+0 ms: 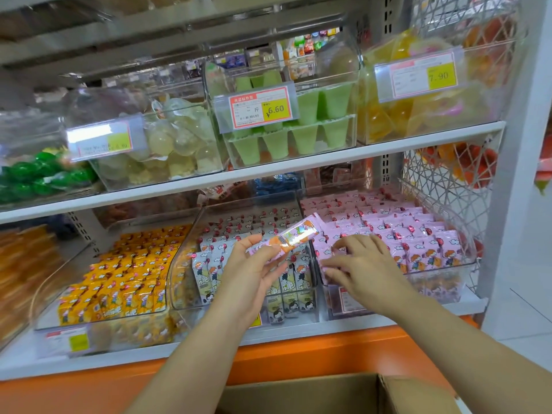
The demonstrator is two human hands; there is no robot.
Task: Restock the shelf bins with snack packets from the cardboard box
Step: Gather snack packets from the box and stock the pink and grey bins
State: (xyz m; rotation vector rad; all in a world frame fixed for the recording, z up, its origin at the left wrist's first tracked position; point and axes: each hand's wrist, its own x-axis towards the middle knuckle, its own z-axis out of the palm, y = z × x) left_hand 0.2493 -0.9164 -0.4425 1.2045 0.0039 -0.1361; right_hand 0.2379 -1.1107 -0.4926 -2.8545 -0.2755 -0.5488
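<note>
The left hand (252,265) grips one pink snack packet (291,238) between thumb and fingers, holding it tilted, its far end raised toward the right, above the middle clear bin (191,231) on the lower shelf (298,331). The right hand (360,264) is just right of that packet, palm down with fingers curled, pressing on the front rows of pink packets (418,231) in the right-hand bin (448,276); its fingertips pinch at a packet near the bin's left front corner, though whether it has one lifted free cannot be told. The middle bin, directly under the held packet, carries upright grey-white packets (294,282) printed with a cartoon child. Left of the middle bin stands a bin of yellow packets (125,279), filled in tidy rows. Price labels sit on the shelf edge below the bins, too blurred to read. Above the held packet, the upper shelf (268,171) bears clear bins: green jelly cups (307,127) directly above, with a tag (261,107) showing 6.60; pale round jellies (167,141) to the left; yellow-orange goods (397,112) to the right under a tag (418,76) showing 7.90. A white wire mesh basket (442,189) hangs right of the pink bin. Below the held packet, past the orange shelf base (298,357), the open cardboard box (343,392) sits at the bottom edge of view, near the forearms.
</note>
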